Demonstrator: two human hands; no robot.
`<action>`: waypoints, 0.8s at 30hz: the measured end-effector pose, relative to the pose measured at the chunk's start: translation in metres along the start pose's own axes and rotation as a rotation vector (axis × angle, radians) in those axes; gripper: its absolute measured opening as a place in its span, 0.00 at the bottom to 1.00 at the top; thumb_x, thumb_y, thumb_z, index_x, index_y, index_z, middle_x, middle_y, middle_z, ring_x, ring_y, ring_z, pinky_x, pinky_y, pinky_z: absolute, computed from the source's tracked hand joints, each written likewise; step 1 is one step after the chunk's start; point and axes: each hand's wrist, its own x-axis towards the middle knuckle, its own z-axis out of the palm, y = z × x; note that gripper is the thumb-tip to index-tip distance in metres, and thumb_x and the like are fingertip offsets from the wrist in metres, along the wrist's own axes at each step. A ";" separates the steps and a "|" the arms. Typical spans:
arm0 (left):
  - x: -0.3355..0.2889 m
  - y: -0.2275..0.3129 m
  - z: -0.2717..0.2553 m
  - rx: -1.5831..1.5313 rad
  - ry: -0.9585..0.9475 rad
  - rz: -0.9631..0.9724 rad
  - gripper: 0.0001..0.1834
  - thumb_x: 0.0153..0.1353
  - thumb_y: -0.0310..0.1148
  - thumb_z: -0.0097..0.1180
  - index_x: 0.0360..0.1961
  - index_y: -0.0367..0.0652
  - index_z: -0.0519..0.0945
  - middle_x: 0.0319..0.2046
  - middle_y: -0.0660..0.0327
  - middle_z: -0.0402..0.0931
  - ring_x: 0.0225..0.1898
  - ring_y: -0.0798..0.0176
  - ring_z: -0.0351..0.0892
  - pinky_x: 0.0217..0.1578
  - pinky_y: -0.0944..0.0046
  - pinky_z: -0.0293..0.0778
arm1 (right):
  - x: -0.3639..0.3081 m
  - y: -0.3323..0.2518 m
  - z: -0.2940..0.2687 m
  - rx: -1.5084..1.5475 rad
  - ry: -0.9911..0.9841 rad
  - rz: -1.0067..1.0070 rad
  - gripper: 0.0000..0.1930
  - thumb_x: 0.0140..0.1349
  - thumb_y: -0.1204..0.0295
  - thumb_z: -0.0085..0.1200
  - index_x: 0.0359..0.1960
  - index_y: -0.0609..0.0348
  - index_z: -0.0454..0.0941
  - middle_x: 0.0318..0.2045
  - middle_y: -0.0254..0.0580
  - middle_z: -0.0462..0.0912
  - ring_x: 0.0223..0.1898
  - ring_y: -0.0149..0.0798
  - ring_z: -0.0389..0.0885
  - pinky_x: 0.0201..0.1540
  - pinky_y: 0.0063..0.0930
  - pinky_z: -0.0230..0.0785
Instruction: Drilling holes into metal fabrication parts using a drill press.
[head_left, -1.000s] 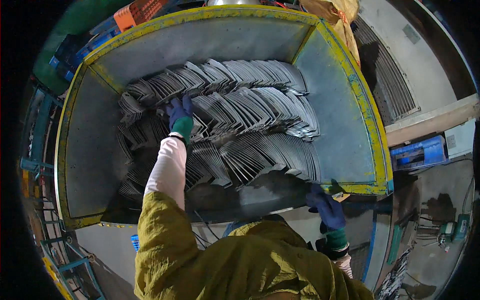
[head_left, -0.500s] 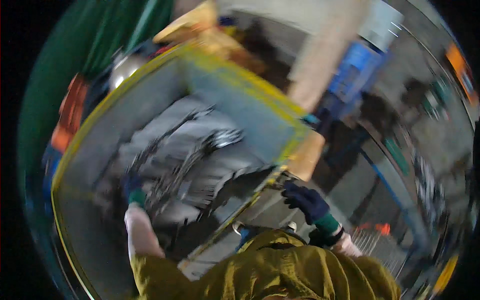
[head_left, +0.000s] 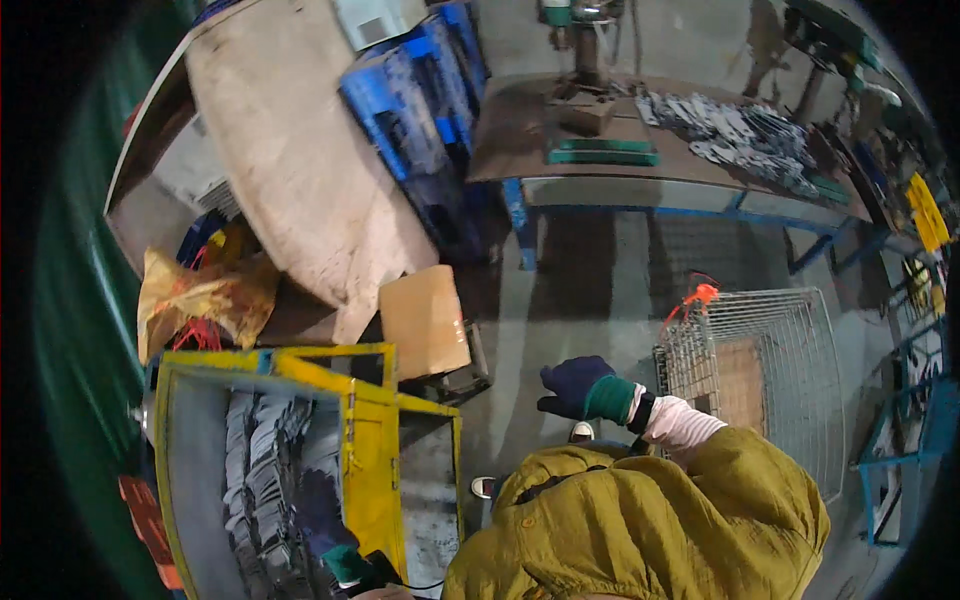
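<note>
Inside the yellow-edged metal bin (head_left: 372, 470) at lower left lie stacked rows of flat grey metal-looking pieces (head_left: 268, 450). My left hand (head_left: 322, 515), in a dark blue glove with a green cuff, is down in the bin against the right side of these pieces. Its fingers blend into the dark pieces, so their grip is hidden. My right hand (head_left: 580, 388), gloved the same way, hangs in the air over the floor in front of me. Its fingers are loosely bent, the thumb stands apart, and nothing shows in it.
A wire cart (head_left: 780, 380) stands on my right. Beyond it is a workbench (head_left: 520, 130) with a pile of grey pieces (head_left: 735, 135). A cardboard box (head_left: 424, 322) sits behind the bin, near a large tan board (head_left: 290, 130) and blue pallets (head_left: 420, 100).
My view has swung to the right, so the bin now sits at lower left and the bench and cart show fully. My left hand is still in the bin; my right hand remains in the air.
</note>
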 end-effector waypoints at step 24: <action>0.056 0.232 0.487 0.383 -1.171 0.804 0.24 0.62 0.40 0.59 0.57 0.41 0.76 0.51 0.52 0.79 0.52 0.58 0.79 0.54 0.62 0.72 | -0.083 0.219 -0.010 0.377 0.424 0.807 0.25 0.61 0.43 0.48 0.39 0.54 0.76 0.35 0.55 0.82 0.40 0.57 0.80 0.41 0.49 0.71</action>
